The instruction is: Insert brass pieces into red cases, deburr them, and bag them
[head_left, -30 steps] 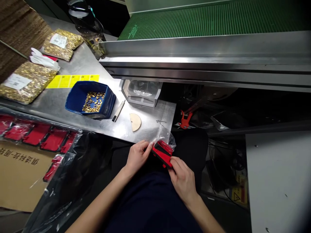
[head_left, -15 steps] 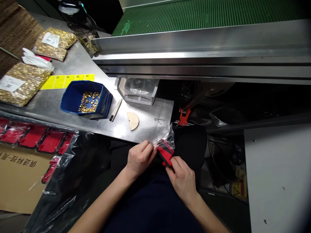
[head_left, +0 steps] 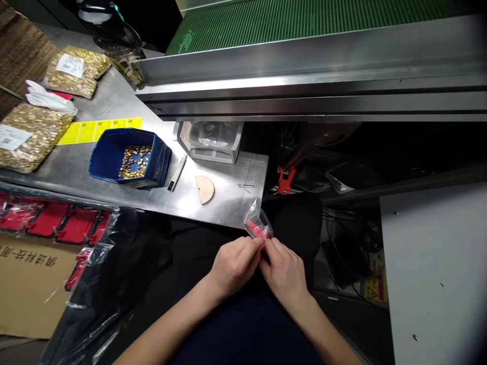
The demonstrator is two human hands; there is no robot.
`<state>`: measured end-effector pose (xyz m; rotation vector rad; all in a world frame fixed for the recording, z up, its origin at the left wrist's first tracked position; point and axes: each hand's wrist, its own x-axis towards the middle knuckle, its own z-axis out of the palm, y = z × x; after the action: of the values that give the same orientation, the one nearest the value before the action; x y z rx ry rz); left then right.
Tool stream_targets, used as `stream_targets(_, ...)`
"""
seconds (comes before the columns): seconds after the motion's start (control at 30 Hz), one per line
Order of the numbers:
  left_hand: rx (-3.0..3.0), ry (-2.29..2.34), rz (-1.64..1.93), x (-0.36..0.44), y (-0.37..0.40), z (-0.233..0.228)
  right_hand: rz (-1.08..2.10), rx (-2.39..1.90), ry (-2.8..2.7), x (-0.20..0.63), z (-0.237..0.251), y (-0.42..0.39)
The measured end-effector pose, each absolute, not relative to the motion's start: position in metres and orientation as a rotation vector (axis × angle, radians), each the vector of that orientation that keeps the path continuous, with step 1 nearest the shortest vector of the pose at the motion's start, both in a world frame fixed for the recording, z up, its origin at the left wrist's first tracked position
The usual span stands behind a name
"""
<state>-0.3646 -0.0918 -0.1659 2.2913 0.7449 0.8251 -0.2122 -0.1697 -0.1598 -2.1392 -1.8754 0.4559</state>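
Above my lap, a small red part point(head_left: 254, 227) sits inside a clear plastic bag point(head_left: 252, 209). My left hand point(head_left: 236, 261) pinches the near end of the bag. Right against it, my right hand point(head_left: 286, 267) is closed on the same end, and the fingertips of both hands meet there. The fingers cover much of the red part's near end, so its full shape is hidden. Just beyond the hands is the table edge, with a few thin metal pins point(head_left: 244, 186) lying on the metal table point(head_left: 228, 212).
A blue bin point(head_left: 160, 161) holds small brass pieces. Nearby lie a white cutter-like tool point(head_left: 177, 173), a wooden half-disc point(head_left: 205, 189) and a grey bin point(head_left: 213, 154). Bags of brass pieces point(head_left: 36, 133) lie left. An orange clamp point(head_left: 285, 180) and a green conveyor point(head_left: 304, 23) are beyond.
My left hand has moved right to meet my right hand at the near end. The bag now covers the red part, whose near end stuck out before.
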Motion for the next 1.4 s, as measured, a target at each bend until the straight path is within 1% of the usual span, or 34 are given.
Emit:
stream_targets(0.1, 2.157, 0.743, 0.858, -0.371, -0.102, -0.158, 0.592, -2.078, -2.007, -0.212, -0.141, -0.157)
stream_targets(0.17, 1.922, 0.912, 0.796, -0.38, -0.104, -0.152, 0.631, -1.991, -2.112, -0.213, -0.128, -0.142)
stream_targets(0.3, 1.303, 1.277, 0.732, -0.397, -0.091, -0.145, 0.556, -1.889, -2.196, -0.217, -0.118, -0.109)
stream_targets(0.4, 1.088, 1.397, 0.792, -0.407, -0.071, -0.147, 0.49, -1.859, -2.218, -0.219, -0.122, -0.094)
stream_targets(0.53, 1.153, 1.446, 0.812, -0.417, -0.054, -0.15, 0.409, -1.831, -2.291, -0.212, -0.127, -0.093)
stream_targets(0.73, 1.73, 1.541, 0.722, -0.425, -0.045, -0.13, 0.415, -1.484, -2.254, -0.186, -0.12, -0.104)
stream_targets(0.87, 1.936, 1.424, 0.738, -0.432, -0.032, -0.109, 0.585, -1.478, -1.935, -0.176, -0.117, -0.105)
stream_targets(0.97, 1.818, 1.192, 0.717, -0.437, -0.024, -0.104, 0.884, -1.496, -1.577, -0.179, -0.119, -0.103)
stream_targets(1.07, 1.458, 0.976, 0.674, -0.433, -0.024, -0.111, 1.229, -1.389, -1.187, -0.194, -0.126, -0.1)
stream_targets(1.13, 1.298, 0.9, 0.653, -0.425, -0.03, -0.121, 1.391, -1.297, -0.89, -0.206, -0.132, -0.097)
stream_targets(1.3, 1.274, 0.942, 0.671, -0.408, -0.042, -0.142, 1.749, -1.02, -0.191, -0.223, -0.144, -0.097)
stream_targets(1.4, 1.239, 0.75, 0.588, -0.414, -0.041, -0.145, 1.87, -0.927, 0.029, -0.221, -0.148, -0.103)
